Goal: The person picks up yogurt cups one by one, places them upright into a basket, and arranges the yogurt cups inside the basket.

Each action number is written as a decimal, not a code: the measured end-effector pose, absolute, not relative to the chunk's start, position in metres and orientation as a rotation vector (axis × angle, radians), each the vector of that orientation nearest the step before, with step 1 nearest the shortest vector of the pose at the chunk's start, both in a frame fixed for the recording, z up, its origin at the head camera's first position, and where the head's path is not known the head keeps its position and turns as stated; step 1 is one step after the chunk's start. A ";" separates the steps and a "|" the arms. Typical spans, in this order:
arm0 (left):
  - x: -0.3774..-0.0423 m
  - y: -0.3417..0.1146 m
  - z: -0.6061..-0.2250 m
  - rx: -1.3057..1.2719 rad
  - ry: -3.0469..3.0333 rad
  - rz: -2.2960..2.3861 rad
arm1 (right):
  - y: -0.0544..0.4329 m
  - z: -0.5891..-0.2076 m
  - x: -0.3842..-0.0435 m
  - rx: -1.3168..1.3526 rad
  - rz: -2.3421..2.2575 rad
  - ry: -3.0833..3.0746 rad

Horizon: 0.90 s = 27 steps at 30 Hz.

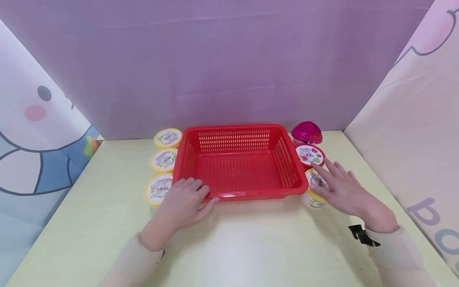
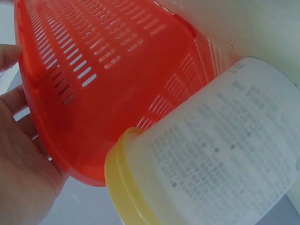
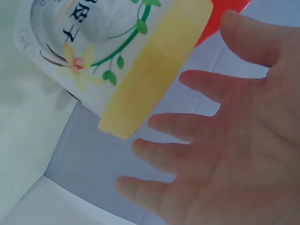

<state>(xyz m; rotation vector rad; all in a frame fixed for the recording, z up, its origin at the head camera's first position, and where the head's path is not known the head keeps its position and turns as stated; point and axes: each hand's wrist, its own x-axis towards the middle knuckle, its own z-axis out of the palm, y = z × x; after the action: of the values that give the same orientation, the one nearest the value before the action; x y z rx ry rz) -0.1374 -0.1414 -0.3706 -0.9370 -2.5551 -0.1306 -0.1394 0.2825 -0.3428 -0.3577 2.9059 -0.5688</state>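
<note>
A red plastic basket (image 1: 234, 167) with slotted sides sits in the middle of the table. My left hand (image 1: 188, 201) holds its front left corner, fingers over the rim; the left wrist view shows the hand (image 2: 23, 154) at the basket's edge (image 2: 93, 154). Hovering by the right row of tubs, my right hand (image 1: 344, 189) has its fingers spread. Closest to it are a yellow-lidded tub (image 1: 315, 201) and a red-lidded tub (image 1: 310, 154). In the right wrist view the fingertips point toward the yellow lid (image 3: 157, 70).
Left of the basket stand three yellow-lidded tubs (image 1: 166, 159) in a row. At the back right is a container with a domed magenta lid (image 1: 307, 132). A purple cloth (image 1: 229, 63) hangs behind the table (image 1: 251, 247), with printed cloth panels on both sides.
</note>
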 end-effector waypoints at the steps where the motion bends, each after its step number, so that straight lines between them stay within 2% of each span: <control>1: -0.137 -0.142 -0.370 -0.935 -2.560 -0.137 | 0.282 -0.343 -0.139 -0.362 -0.581 2.895; 11: -0.137 -0.141 -0.371 -0.926 -2.553 -0.129 | 0.274 -0.346 -0.142 -0.412 -0.611 2.877; 27: -0.137 -0.140 -0.370 -0.913 -2.560 -0.120 | 0.272 -0.334 -0.155 -0.346 -0.293 2.846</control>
<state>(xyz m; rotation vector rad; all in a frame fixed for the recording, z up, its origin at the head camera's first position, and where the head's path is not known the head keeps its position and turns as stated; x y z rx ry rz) -0.1370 -0.1398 -0.3702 -0.9127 -2.5596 -0.1204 -0.1553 0.2717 -0.3336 -0.3464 2.8457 -0.2928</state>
